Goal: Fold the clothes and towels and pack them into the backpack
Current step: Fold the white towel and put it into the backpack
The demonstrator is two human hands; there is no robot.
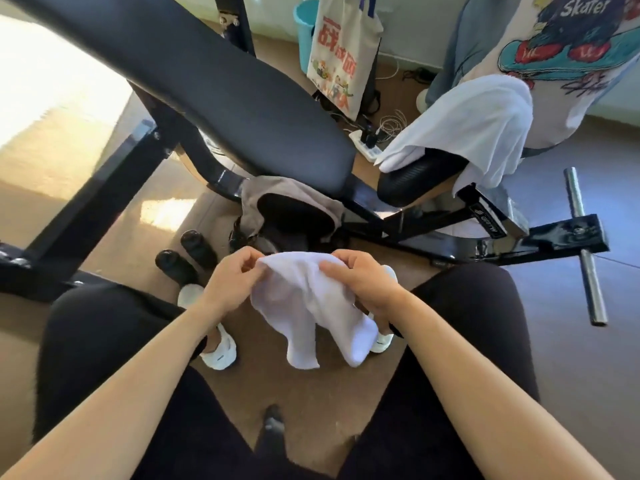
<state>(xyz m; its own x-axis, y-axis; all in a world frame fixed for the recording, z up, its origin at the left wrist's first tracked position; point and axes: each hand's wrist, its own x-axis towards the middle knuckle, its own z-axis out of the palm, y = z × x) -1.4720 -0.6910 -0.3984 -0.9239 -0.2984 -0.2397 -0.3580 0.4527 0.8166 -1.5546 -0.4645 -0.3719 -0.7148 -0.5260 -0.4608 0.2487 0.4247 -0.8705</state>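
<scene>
Floor [311, 403] is showing bare between the knees at 6 o'clock, while the black bench frame [554, 237] is crowding 12 o'clock, just past the backpack [256, 202]. At 9 o'clock the left hand [235, 282] and at 3 o'clock the right hand [363, 282] are pinching the top edge of the white towel [311, 306], which is hanging below them.

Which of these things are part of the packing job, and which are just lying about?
Job: white cloth, gripped by left hand and right hand; open backpack; draped white towel; skater shirt.
Lying about: tote bag; blue bucket; black bottles; power strip; metal bar.
</scene>
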